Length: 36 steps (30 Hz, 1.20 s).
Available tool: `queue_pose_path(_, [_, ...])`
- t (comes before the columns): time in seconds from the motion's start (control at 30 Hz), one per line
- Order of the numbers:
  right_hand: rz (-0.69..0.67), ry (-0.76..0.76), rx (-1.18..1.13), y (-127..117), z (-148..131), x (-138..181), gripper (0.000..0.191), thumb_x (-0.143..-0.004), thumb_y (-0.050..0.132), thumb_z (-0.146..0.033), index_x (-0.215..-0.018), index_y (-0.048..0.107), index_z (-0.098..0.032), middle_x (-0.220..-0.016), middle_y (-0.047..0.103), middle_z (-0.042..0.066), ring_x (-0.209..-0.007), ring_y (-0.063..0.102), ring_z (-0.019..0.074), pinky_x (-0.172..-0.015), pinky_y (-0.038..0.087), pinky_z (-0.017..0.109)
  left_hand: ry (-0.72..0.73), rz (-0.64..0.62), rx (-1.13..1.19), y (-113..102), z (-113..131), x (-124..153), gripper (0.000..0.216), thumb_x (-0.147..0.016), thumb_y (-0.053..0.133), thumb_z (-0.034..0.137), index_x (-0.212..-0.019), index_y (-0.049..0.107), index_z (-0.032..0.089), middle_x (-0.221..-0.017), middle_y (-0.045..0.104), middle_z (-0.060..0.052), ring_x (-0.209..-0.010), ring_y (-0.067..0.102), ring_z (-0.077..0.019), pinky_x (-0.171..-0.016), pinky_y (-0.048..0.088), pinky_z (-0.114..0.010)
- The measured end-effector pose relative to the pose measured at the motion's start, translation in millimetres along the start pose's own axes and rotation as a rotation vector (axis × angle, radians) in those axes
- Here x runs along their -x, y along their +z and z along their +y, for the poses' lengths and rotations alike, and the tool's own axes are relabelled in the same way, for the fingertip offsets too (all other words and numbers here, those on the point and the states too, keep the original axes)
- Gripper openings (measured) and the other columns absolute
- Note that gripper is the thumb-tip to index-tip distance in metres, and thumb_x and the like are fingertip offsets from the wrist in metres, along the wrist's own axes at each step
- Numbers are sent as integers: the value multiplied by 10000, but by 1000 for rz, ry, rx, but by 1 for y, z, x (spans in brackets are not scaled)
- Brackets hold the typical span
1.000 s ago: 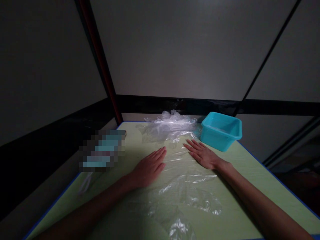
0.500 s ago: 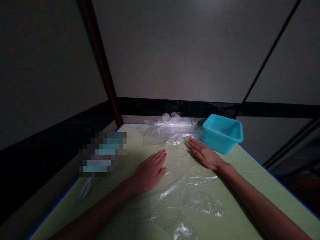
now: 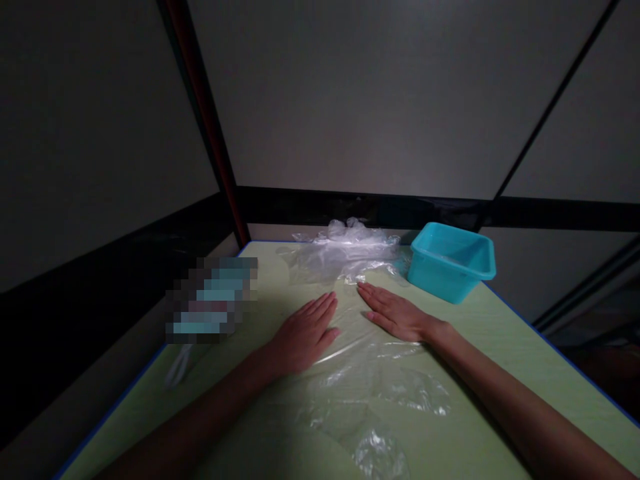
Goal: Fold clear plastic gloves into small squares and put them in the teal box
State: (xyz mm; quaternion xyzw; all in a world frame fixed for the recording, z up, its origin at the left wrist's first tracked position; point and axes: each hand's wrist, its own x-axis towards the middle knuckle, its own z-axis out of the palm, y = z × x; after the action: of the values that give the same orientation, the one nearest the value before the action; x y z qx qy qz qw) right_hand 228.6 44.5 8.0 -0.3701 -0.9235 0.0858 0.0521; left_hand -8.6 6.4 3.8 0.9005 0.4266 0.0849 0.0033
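Note:
A clear plastic bag [image 3: 370, 380] lies spread out and wrinkled on the pale green table [image 3: 505, 373]. Flat on its left side rests my left hand [image 3: 305, 335], fingers stretched out together and thumb apart. My right hand [image 3: 393, 313] lies palm down near the bag's far right part, its fingers also extended. Neither hand grips anything. Just beyond the fingertips is a crumpled heap of clear plastic bags [image 3: 345, 257]. What lies under the palms is hidden.
A turquoise plastic basin [image 3: 443, 283] stands at the back right, near the table edge. On the left lies a blurred-out item [image 3: 213, 300] with a white loop [image 3: 179, 367]. Walls [image 3: 365, 107] close off the back and left.
My right hand has slid left, away from the basin and closer to my left hand. The left hand has barely moved. The view has shifted slightly.

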Motion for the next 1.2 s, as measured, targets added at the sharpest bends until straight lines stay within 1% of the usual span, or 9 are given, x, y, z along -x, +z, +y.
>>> queue_pose_path(0.27, [12, -16, 6, -1, 2, -3, 628, -892, 139, -502, -1374, 137, -100, -1430, 89, 77, -1305, 76, 176, -1078, 123, 335, -2, 20, 12, 2, -4, -1, 520, -884, 324, 358, -1309, 271, 62, -1387, 248, -143, -1286, 195, -191, -1049, 193, -336])
queue_pose_path(0.47, [-10, -1, 0, -2, 1, -2, 638, -895, 145, -490, -1368, 139, -63, -1426, 84, 105, -1305, 75, 175, -1078, 110, 327, -45, -29, -24, -1, -12, 6, 551, -887, 303, 380, -1322, 245, 48, -1396, 215, -152, -1292, 173, -201, -1046, 188, -348])
queue_pose_path(0.67, [6, -1, 19, -2, 1, -3, 624, -897, 146, -483, -1368, 149, -75, -1422, 91, 99, -1304, 82, 168, -1074, 127, 341, -46, -65, -30, -4, -19, 13, 568, -891, 267, 412, -1330, 225, 54, -1406, 178, -150, -1299, 138, -207, -1043, 183, -364])
queue_pose_path(0.77, [12, -5, 35, 0, 1, -4, 628, -898, 145, -476, -1363, 161, -54, -1419, 104, 114, -1304, 84, 167, -1074, 124, 332, -64, -46, -29, -8, -19, 14, 570, -890, 259, 413, -1330, 218, 55, -1407, 177, -152, -1299, 138, -218, -1042, 178, -391])
queue_pose_path(0.83, [23, -10, 34, 1, 2, -4, 618, -898, 151, -474, -1366, 161, -70, -1421, 108, 103, -1303, 91, 168, -1074, 130, 334, -69, -1, -15, -11, -14, 10, 549, -896, 239, 392, -1331, 212, 58, -1407, 182, -147, -1298, 143, -210, -1044, 177, -391])
queue_pose_path(0.93, [34, -13, 22, 3, 3, -4, 612, -897, 161, -476, -1368, 164, -85, -1420, 109, 95, -1301, 102, 179, -1073, 138, 347, -35, 54, 6, -16, 8, -1, 515, -898, 240, 354, -1315, 244, 51, -1397, 217, -149, -1295, 163, -194, -1048, 187, -360])
queue_pose_path(1.03, [29, -10, 21, 3, 4, -5, 622, -895, 153, -484, -1364, 173, -76, -1419, 118, 105, -1302, 97, 174, -1072, 137, 348, 21, 24, 0, -14, 37, -14, 515, -877, 306, 356, -1277, 311, 33, -1372, 272, -168, -1283, 201, -214, -1047, 197, -341])
queue_pose_path(1.1, [21, -12, 23, 4, 4, -5, 617, -899, 145, -472, -1360, 183, -64, -1418, 122, 113, -1302, 97, 172, -1072, 135, 344, 23, -11, -9, -9, 52, -19, 537, -870, 322, 374, -1271, 319, 16, -1358, 294, -180, -1276, 220, -231, -1047, 195, -335])
queue_pose_path(1.2, [21, -26, 24, 4, 5, -5, 591, -907, 153, -433, -1358, 189, -53, -1419, 117, 114, -1302, 102, 179, -1074, 129, 341, -11, -24, -22, 0, 60, -21, 556, -864, 338, 373, -1278, 305, 3, -1365, 274, -187, -1280, 202, -236, -1051, 175, -328])
